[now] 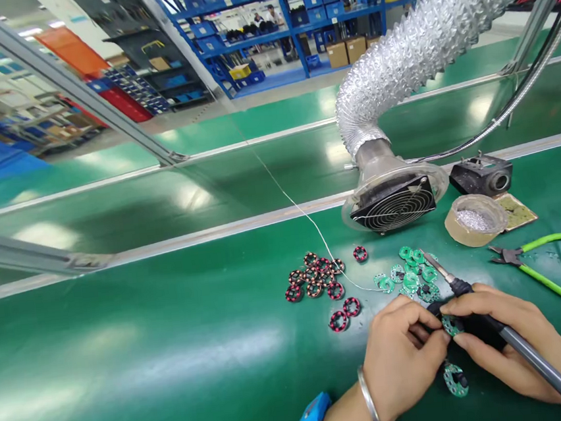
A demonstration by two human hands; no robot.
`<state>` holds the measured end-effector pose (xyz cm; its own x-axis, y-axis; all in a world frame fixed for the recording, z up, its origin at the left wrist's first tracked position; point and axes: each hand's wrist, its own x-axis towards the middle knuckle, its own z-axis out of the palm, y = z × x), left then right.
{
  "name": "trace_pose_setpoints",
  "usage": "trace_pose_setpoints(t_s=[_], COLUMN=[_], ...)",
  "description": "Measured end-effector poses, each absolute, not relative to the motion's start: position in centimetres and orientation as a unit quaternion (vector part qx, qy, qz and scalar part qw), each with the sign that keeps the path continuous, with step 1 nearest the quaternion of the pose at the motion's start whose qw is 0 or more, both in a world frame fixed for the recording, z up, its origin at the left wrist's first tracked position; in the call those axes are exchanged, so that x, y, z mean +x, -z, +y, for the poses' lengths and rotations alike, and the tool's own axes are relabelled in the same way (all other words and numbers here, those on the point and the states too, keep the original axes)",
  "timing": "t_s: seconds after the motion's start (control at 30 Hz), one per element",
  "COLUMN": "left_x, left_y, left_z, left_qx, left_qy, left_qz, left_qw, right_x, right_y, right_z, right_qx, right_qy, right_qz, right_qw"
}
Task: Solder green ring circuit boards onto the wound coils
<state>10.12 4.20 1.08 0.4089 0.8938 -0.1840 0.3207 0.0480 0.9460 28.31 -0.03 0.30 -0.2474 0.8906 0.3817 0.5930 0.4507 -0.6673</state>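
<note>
My left hand (408, 354) is closed, its thumb and index finger pinched at the left edge of a small round green circuit board (453, 324). From the other side, my right thumb and index finger grip the same board. A soldering iron (527, 349) also rests in my right hand (514, 340), its tip pointing up and left over a cluster of green ring-shaped boards (410, 282). Below my fingers hangs or lies another round green board (456, 379) with a black part on it. Dark material behind the fingers is partly hidden.
Red-and-black wound rings (323, 272) lie left of the boards. Thin solder wire (305, 215) runs down to the boards. A fume extractor (394, 206) with a foil duct stands behind. Rightward are a round tub (474, 220), a black holder (483, 174) and green-handled cutters (508, 256).
</note>
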Motion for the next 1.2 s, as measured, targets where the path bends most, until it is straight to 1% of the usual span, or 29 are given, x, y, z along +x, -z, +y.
trace_pose_setpoints(t_s=[0.1, 0.2, 0.3, 0.37, 0.5, 0.57, 0.7, 0.77, 0.83, 0.9, 0.97, 1.03, 1.2], left_x=[10.3, 10.1, 9.5, 9.1, 8.4, 8.3, 8.7, 8.8, 8.7, 8.1, 7.3, 6.4, 5.5], left_y=[-0.9, -0.6, -0.1, 0.2, 0.6, 0.8, 0.8, 0.7, 0.4, 0.1, -0.4, -0.7, -1.1], left_z=[4.1, 4.2, 4.3, 4.3, 4.5, 4.5, 4.5, 4.8, 5.3, 6.0, 6.5, 6.7, 5.9], left_qx=[0.641, 0.629, 0.633, 0.654, 0.743, 0.789, 0.848, 0.861, 0.859, 0.846, 0.836, 0.84, 0.878], left_qy=[-0.272, -0.269, -0.274, -0.298, -0.359, -0.358, -0.335, -0.328, -0.321, -0.31, -0.289, -0.26, -0.183], left_qz=[0.483, 0.478, 0.458, 0.431, 0.325, 0.288, 0.285, 0.276, 0.265, 0.261, 0.247, 0.222, 0.202], left_qw=[0.532, 0.551, 0.561, 0.545, 0.462, 0.408, 0.296, 0.273, 0.298, 0.346, 0.395, 0.422, 0.394], right_x=[28.4, 28.3, 28.1, 28.1, 28.0, 28.0, 28.1, 28.2, 28.3, 28.3, 28.3, 28.3, 28.3], right_y=[-0.2, -0.1, 0.1, 0.3, 0.6, 0.6, -0.2, -0.6, -0.8, -0.7, -0.4, -0.1, 0.4], right_z=[-0.1, -0.1, 0.0, 0.1, 0.4, 0.5, 0.6, 0.7, 0.7, 0.8, 1.0, 1.0, 0.9], right_qx=[-0.483, -0.474, -0.464, -0.46, -0.453, -0.451, -0.436, -0.441, -0.456, -0.462, -0.461, -0.456, -0.455], right_qy=[-0.19, -0.183, -0.176, -0.17, -0.173, -0.179, -0.208, -0.219, -0.208, -0.19, -0.188, -0.193, -0.184], right_qz=[-0.772, -0.781, -0.788, -0.794, -0.799, -0.798, -0.795, -0.787, -0.779, -0.774, -0.771, -0.769, -0.768], right_qw=[0.368, 0.364, 0.363, 0.358, 0.354, 0.357, 0.366, 0.371, 0.378, 0.389, 0.397, 0.405, 0.411])
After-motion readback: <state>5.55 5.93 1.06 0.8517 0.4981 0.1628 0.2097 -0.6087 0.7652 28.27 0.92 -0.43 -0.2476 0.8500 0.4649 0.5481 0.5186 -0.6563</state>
